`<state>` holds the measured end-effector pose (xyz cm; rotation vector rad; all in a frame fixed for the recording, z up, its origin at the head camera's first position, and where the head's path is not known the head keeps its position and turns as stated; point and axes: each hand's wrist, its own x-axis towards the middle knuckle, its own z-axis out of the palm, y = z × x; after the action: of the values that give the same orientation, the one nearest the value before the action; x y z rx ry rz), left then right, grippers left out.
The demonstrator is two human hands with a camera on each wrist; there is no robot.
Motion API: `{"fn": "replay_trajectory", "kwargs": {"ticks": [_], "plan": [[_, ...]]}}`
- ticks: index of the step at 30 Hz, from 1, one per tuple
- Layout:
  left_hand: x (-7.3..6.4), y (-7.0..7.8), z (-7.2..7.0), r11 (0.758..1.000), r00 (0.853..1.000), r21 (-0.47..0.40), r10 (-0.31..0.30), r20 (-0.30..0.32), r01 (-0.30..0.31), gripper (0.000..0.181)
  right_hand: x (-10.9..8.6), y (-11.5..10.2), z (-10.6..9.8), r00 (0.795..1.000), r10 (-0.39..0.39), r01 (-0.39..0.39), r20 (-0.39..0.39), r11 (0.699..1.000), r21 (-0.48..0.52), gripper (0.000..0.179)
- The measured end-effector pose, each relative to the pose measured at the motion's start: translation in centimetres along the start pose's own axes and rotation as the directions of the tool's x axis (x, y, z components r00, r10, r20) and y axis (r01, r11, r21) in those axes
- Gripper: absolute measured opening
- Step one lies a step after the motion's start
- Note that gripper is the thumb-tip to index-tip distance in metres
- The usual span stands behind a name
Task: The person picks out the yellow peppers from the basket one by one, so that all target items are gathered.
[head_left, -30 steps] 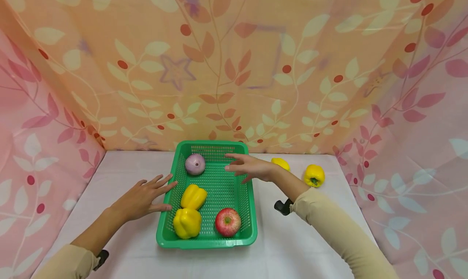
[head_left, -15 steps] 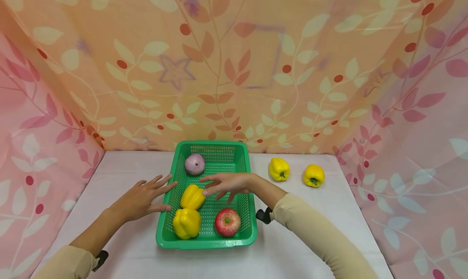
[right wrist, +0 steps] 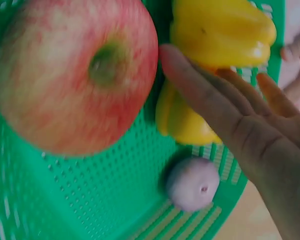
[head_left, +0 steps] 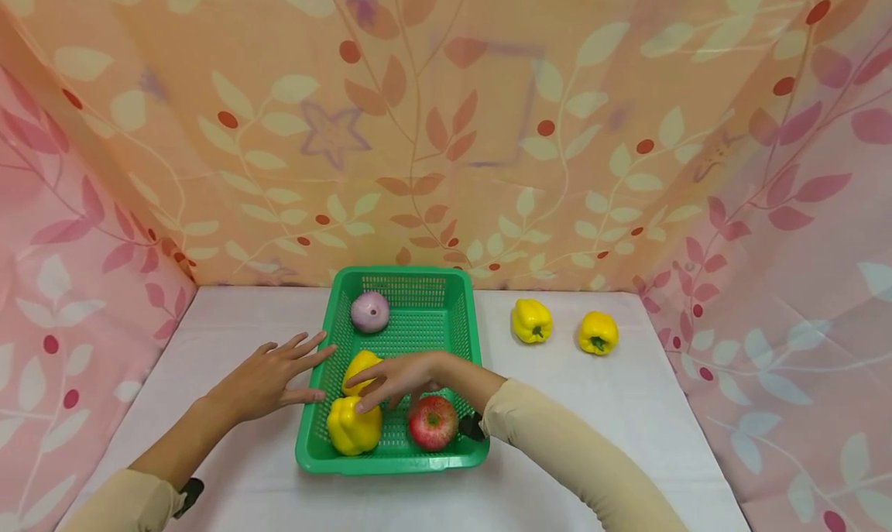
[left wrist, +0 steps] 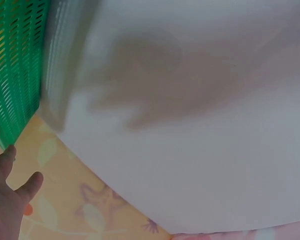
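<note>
A green plastic basket (head_left: pixel 390 464) holds a purple onion (head_left: pixel 370 312), a red apple (head_left: pixel 433 423) and two yellow bell peppers, the nearer pepper (head_left: pixel 353 427) and the farther pepper (head_left: pixel 358 364). My right hand (head_left: pixel 404 377) reaches over the basket above the peppers, fingers extended, thumb close to the nearer pepper; it grips nothing. In the right wrist view, those fingers pass in front of the peppers beside the apple (right wrist: pixel 75 75). My left hand (head_left: pixel 275 377) spreads its fingers at the basket's left rim; whether the fingertips touch it I cannot tell.
Two more yellow bell peppers, one (head_left: pixel 532 320) nearer the basket and one (head_left: pixel 598 333) farther right, sit on the white tablecloth (head_left: pixel 557 385). A patterned curtain (head_left: pixel 432 129) stands behind the table and along both sides.
My right hand has moved from the basket's right rim leftward and toward me, over the peppers inside. The left hand stays at the left rim. The peppers, apple and onion keep their places.
</note>
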<state>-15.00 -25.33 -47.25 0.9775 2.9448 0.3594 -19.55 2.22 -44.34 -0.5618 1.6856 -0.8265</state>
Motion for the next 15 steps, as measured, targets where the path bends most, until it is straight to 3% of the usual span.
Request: {"fn": "replay_trajectory", "kwargs": {"ticks": [6,15], "plan": [[0.0,-0.1,0.2,1.000,1.000,-0.013,-0.010,0.020,0.011,0.075,1.2,-0.8,1.2,1.000,0.028,-0.029,-0.006,0.989,-0.142,0.061],[0.0,-0.5,0.4,1.000,1.000,0.003,0.005,0.008,-0.005,0.075,2.2,-1.1,1.1,0.997,0.077,-0.074,0.009,0.984,-0.164,0.051]]}}
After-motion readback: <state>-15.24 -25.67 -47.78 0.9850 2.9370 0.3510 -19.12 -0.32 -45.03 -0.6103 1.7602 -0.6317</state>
